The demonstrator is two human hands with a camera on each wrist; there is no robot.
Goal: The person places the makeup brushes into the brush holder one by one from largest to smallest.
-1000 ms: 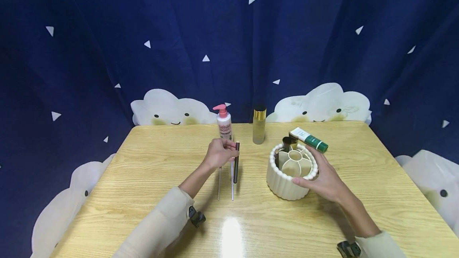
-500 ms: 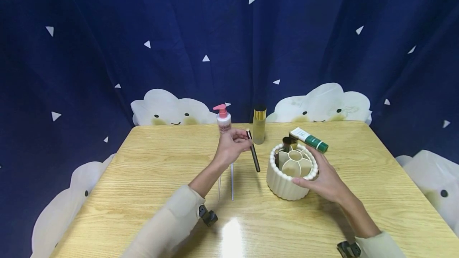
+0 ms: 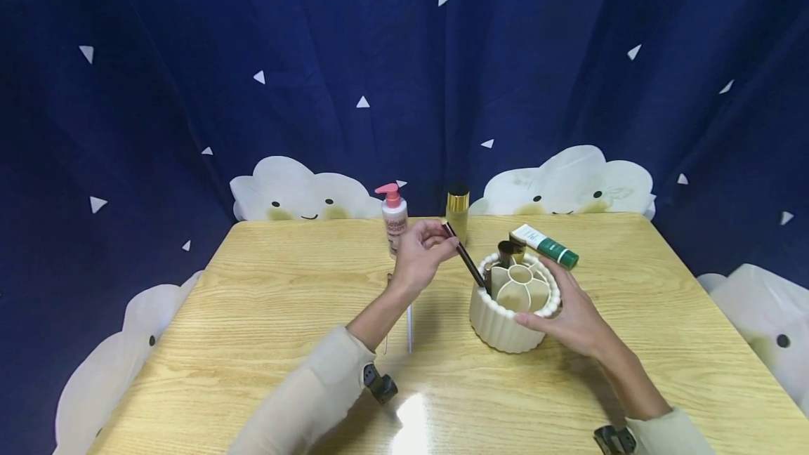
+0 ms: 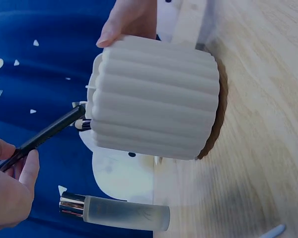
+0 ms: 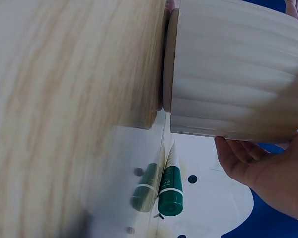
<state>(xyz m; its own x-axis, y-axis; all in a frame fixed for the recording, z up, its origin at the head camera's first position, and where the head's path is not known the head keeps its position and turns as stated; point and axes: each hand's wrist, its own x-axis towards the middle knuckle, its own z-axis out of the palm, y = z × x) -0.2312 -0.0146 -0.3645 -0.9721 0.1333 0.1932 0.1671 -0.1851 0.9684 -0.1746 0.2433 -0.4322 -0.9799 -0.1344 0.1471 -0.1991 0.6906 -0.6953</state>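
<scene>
Between the left hand [image 3: 420, 253] and the white holder [image 3: 503, 331] is the dark stick [image 3: 466, 259], slender, held in the air and tilted. Its long axis runs slantwise: the upper end is at the fingertips, and the lower end points down and to the person's right, toward the left part of the holder's beaded rim. On this short relation, in my judgement, the coming move depends: how the lower end stands to the opening. From the left wrist, this end appears just at the mouth, close beside a small brush [image 4: 81, 124] that stands inside; whether it touches the rim or is already within a compartment, I cannot tell. The left hand pinches the stick near the top, thumb against fingers, so it is the nearer hand to it. The holder stands upright on the table [image 3: 284, 300], with petal-like divisions around a central ring. On its other side the right hand [image 3: 571, 318] is spread wide around the wall, thumb at the near rim, and appears to steady it. Farther out, behind the left hand, stands the gold-capped bottle [image 3: 458, 203]; the pump bottle [image 3: 395, 218] is to its left, and the green-and-white tube [image 3: 546, 247] lies behind the holder. Near the left forearm lies a pale thin stick [image 3: 409, 330], partly hidden.
</scene>
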